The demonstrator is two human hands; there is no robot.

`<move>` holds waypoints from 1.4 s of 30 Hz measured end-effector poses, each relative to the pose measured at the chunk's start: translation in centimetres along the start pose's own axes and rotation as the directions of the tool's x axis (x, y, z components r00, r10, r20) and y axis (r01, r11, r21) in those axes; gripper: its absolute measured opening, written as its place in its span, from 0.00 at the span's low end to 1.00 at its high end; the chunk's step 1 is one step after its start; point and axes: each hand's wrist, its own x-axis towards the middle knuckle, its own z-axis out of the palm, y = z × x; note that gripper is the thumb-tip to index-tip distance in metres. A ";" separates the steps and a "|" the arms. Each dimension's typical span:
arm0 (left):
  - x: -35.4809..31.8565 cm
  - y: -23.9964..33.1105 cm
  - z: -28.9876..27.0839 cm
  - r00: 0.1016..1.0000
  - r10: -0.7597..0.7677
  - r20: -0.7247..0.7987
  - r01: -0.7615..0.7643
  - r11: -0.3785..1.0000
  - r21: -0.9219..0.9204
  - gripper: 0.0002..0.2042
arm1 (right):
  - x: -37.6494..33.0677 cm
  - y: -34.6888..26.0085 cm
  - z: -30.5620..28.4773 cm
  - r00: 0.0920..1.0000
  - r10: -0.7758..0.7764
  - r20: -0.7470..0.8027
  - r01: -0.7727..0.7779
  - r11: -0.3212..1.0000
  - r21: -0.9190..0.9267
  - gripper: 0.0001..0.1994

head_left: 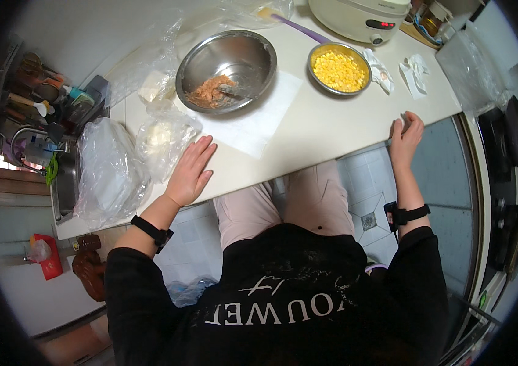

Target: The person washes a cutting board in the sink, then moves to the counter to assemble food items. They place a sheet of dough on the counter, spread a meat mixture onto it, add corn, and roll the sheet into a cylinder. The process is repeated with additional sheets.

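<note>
head view shows a pause, i judge: left hand (pixel 190 174) flat and empty on the counter (pixel 320 125), plastic bag (pixel 164 137) at its 11 o'clock, right hand (pixel 405 135) curled over the counter's edge, holding nothing.

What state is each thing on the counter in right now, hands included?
Left hand: open, flat on the counter.
Right hand: fingers curled over the counter edge, holding nothing.
Large steel bowl: upright, a little minced filling inside.
Small bowl: upright, full of corn kernels.
Rice cooker: lid shut.
Plastic bags: crumpled.
</note>
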 end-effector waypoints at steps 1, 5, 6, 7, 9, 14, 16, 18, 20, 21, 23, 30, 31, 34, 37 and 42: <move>0.0 0.0 0.0 1.000 -0.004 -0.006 0.004 1.000 -0.008 0.27 | 0.2 0.0 0.6 1.000 0.011 0.015 -0.010 0.999 -0.037 0.16; -0.1 -0.2 0.0 1.000 -0.023 0.004 0.023 0.999 -0.023 0.27 | -0.7 0.8 1.9 1.000 -0.011 -0.017 0.010 0.997 -0.070 0.20; -0.1 -0.3 0.0 1.000 -0.018 0.001 0.018 1.000 -0.023 0.27 | -0.8 0.9 2.0 1.000 -0.021 -0.013 0.020 0.996 -0.091 0.20; -0.2 -0.3 0.0 1.000 -0.014 0.000 0.014 1.000 -0.023 0.27 | -1.0 1.1 2.1 1.000 -0.020 -0.018 0.018 0.995 -0.097 0.20; -0.3 -0.3 0.0 1.000 -0.011 -0.009 0.011 1.000 -0.015 0.26 | -1.1 1.3 2.3 0.999 -0.028 -0.017 0.026 0.993 -0.112 0.20; -0.3 -0.4 0.0 0.997 -0.033 -0.073 0.034 0.999 0.004 0.26 | -1.0 1.7 2.5 1.000 -0.029 -0.010 0.028 0.991 -0.129 0.20; -0.6 -0.4 0.2 0.994 -0.053 -0.098 0.054 0.999 0.006 0.26 | -1.2 2.0 2.6 1.000 -0.025 -0.002 0.025 0.990 -0.135 0.20; -0.7 -0.5 0.3 0.990 -0.076 -0.120 0.077 0.997 0.001 0.26 | -1.2 2.2 2.8 1.000 -0.014 0.004 0.015 0.989 -0.145 0.21; -0.9 -0.6 0.4 0.988 -0.075 -0.133 0.077 0.997 0.009 0.25 | -1.2 2.5 2.9 1.000 -0.029 -0.001 0.029 0.987 -0.157 0.20; -0.9 -0.7 0.5 0.987 -0.079 -0.138 0.080 0.997 0.005 0.25 | -1.2 2.6 2.9 0.999 -0.046 -0.008 0.044 0.985 -0.166 0.20; -1.0 -0.8 0.6 0.986 -0.095 -0.136 0.096 0.995 0.003 0.25 | -1.2 2.8 3.0 0.999 -0.049 -0.009 0.047 0.986 -0.161 0.20; -1.4 -0.8 0.8 0.977 -0.171 -0.129 0.171 0.985 -0.012 0.24 | -0.9 2.8 3.2 0.998 -0.058 -0.026 0.053 0.982 -0.179 0.20; -1.5 -0.8 0.9 0.975 -0.182 -0.131 0.179 0.983 -0.037 0.25 | -1.0 2.8 3.1 0.999 -0.036 -0.025 0.030 0.979 -0.200 0.20; -1.6 -1.0 1.0 0.971 -0.186 -0.147 0.184 0.982 -0.032 0.24 | -1.0 2.7 3.1 0.999 -0.043 -0.029 0.037 0.980 -0.196 0.21; -1.6 -1.1 1.1 0.970 -0.194 -0.144 0.196 0.981 0.002 0.24 | -1.0 2.9 3.2 0.999 -0.030 -0.022 0.024 0.977 -0.213 0.20; -1.9 -0.9 1.1 0.965 -0.181 -0.192 0.182 0.983 -0.011 0.23 | -1.1 3.6 3.4 0.999 -0.038 -0.029 0.032 0.980 -0.194 0.21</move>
